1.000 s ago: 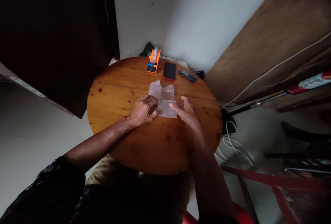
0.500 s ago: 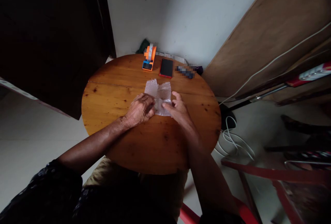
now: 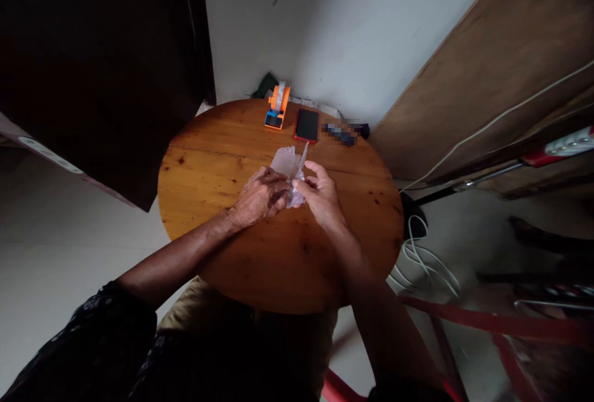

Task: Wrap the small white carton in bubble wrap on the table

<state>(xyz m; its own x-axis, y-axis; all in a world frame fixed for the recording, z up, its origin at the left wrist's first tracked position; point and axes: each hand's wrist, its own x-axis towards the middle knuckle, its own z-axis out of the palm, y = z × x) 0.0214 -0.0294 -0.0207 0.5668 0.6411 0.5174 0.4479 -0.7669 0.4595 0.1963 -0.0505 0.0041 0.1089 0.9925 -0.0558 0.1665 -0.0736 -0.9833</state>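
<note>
A small sheet of clear bubble wrap [image 3: 284, 159] lies on the round wooden table between my hands, its right side folded up and inward. My left hand [image 3: 263, 195] rests on the sheet's near left part with fingers curled over it. On the right edge, my right hand [image 3: 320, 192] grips the raised flap, thumb toward the middle and fingers behind. Whether anything is wrapped inside is hidden by my fingers.
Behind the sheet stand an orange tape dispenser [image 3: 278, 105] and a phone in a red case [image 3: 307, 125]. A blurred dark object [image 3: 340, 133] lies to their right. The round table [image 3: 208, 173] stands near the wall; white cable [image 3: 420, 253] coils on the floor at right.
My right hand has lifted the bubble wrap's right side and folded it leftward, closer to my left hand. The whole view has shifted slightly.
</note>
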